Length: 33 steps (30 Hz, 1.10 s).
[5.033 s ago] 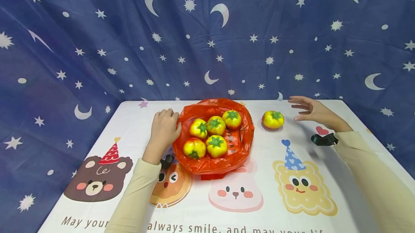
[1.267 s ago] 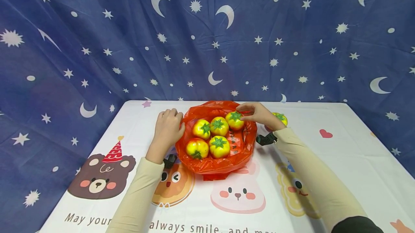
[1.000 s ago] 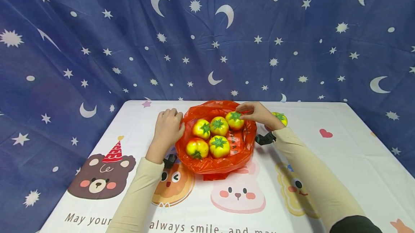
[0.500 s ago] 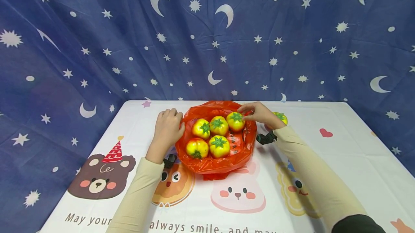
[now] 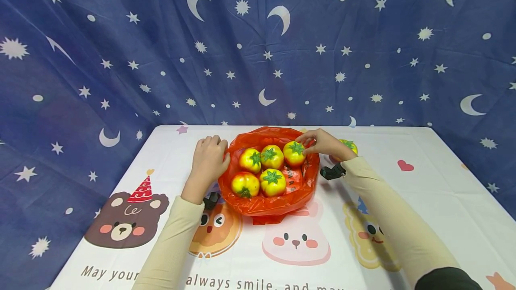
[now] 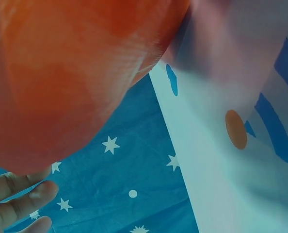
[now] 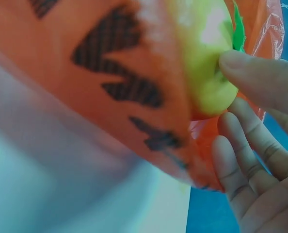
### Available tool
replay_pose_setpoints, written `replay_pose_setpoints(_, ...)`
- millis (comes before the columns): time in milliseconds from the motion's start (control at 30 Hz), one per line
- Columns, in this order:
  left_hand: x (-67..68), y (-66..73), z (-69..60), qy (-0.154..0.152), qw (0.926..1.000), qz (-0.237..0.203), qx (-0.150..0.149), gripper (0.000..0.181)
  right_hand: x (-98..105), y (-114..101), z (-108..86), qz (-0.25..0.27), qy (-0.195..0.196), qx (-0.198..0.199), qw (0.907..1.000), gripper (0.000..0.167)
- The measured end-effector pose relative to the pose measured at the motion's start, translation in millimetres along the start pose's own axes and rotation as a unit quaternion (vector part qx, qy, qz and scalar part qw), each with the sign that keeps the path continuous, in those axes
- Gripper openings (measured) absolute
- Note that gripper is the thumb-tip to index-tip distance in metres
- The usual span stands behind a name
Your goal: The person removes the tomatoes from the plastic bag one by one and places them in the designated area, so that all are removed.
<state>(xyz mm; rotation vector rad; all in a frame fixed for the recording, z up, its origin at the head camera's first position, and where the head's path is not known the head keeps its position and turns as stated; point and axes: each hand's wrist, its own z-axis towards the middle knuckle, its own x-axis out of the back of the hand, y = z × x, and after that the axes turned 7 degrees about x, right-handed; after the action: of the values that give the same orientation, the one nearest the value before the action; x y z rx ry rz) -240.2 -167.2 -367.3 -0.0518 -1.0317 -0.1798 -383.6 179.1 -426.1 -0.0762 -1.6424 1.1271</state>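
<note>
The red bag point(image 5: 266, 209) stands on the desk point(image 5: 435, 200) with its mouth upward and its edge folded outward into a wide rim; five tomatoes lie in it. The right hand point(image 5: 324, 143) reaches over the rim and pinches the rightmost tomato point(image 5: 294, 153), thumb on one side and fingertips on the other, the palm well apart from it. The left hand point(image 5: 208, 159) is loosely curled at the left rim and appears to hold the plastic, thumb inward and fingers outside, though the bag hides part of that contact. Four more tomatoes point(image 5: 273, 183) sit close together left of the pinched one, and a spare tomato point(image 5: 350, 146) rests on the desk beyond the right wrist, partly hidden. The tomatoes look like glossy imitations, probably light, firm and hard to bruise, but smooth enough to slide from a fingertip pinch; the widest part of the sides, below the leaves, should give the surest hold. The bag seems thin, limp and easily dragged, so it is best held by its doubled rim.
</note>
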Motion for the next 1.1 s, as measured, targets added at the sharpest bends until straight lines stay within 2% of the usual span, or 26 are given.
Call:
replay_pose_setpoints(67,0.1,0.0,0.0,0.001,1.0000,0.000,0.000,0.015,6.4,-44.0,-6.0,0.009,-0.013,-0.023,0.9996,0.044)
replay_pose_setpoints(100,0.0,0.0,-0.1,0.001,1.0000,0.000,-0.001,0.015,9.6,-62.1,-16.1,0.021,-0.017,-0.030,0.9992,0.044)
replay_pose_setpoints(167,-0.1,-0.1,0.0,0.003,1.0000,0.000,-0.001,0.015,11.8,-73.5,-26.0,0.041,-0.022,-0.019,0.9987,0.044)
replay_pose_setpoints(233,-0.2,0.0,0.0,0.004,1.0000,0.000,-0.001,0.015,10.2,-55.0,-20.6,0.052,-0.025,-0.004,0.9983,0.047)
replay_pose_setpoints(667,0.6,0.2,-0.3,0.003,1.0000,-0.003,0.000,0.014,8.0,-47.9,-26.8,0.039,-0.030,0.044,0.9978,0.051)
replay_pose_setpoints(967,-0.5,-0.2,-0.2,0.006,1.0000,-0.002,-0.002,0.014,6.3,-50.9,-33.3,0.009,-0.027,0.037,0.9989,0.052)
replay_pose_setpoints(1100,-1.0,-0.4,-0.2,0.006,1.0000,-0.004,-0.003,0.014,4.0,-47.0,-35.3,0.014,-0.023,0.030,0.9992,0.052)
